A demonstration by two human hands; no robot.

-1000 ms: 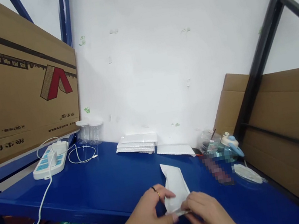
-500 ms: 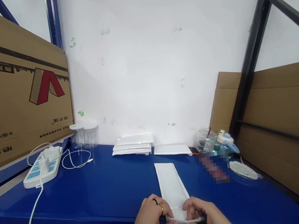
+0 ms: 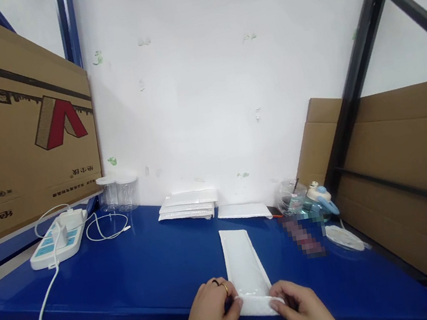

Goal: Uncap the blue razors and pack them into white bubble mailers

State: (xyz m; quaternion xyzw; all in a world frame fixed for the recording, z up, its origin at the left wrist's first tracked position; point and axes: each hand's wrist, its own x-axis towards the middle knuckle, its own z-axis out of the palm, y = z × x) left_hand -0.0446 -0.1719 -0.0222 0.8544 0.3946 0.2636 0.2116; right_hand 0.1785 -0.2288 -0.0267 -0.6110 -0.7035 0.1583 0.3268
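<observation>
A long white padded envelope (image 3: 244, 264) lies on the blue table, its near end at the front edge. That near end shows a flat white band across it. My left hand (image 3: 216, 312), with two rings, pinches the envelope's left side near this band. On the other side my right hand (image 3: 301, 306) grips the right corner between thumb and fingers. Behind, a stack of white envelopes (image 3: 188, 205) rests by the wall, with one more white envelope (image 3: 244, 211) to its right.
A white power strip (image 3: 57, 243) with cables and two clear jars (image 3: 127, 193) are at the left. At the right stand a teal bottle (image 3: 317, 205), clear plastic cups (image 3: 290, 199) and a coiled white item (image 3: 345, 238). Large cardboard (image 3: 412, 176) leans there.
The envelope's near end, bunched between my fingers before, now lies flatter with its white band showing. My hands have moved slightly apart, still on it. The view has shifted a little.
</observation>
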